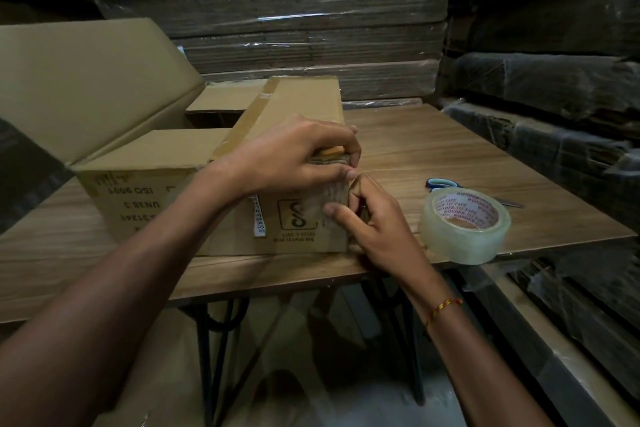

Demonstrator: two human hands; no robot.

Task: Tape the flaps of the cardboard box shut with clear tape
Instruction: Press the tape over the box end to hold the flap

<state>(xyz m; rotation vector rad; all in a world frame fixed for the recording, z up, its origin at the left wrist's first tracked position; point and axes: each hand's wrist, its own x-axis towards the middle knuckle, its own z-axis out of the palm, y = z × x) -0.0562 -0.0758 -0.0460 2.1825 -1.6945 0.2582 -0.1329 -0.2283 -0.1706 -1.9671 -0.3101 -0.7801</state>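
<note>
A brown cardboard box (156, 191) stands on a wooden table (450, 149). One long flap stands up at the left and the right flap lies folded down. My left hand (291, 152) grips the box's near right top corner, fingers curled over the folded flap's edge. My right hand (374, 222) is just below it, thumb and curled fingers pressing a strip of clear tape onto the box's corner. A roll of clear tape (464, 225) with red lettering rests on the table to the right of my right hand.
Blue-handled scissors (446, 184) lie behind the tape roll. Stacks of plastic-wrapped flat cardboard (311, 17) fill the back and the right side. The table's front edge runs just below the box, with black metal legs (214, 340) beneath.
</note>
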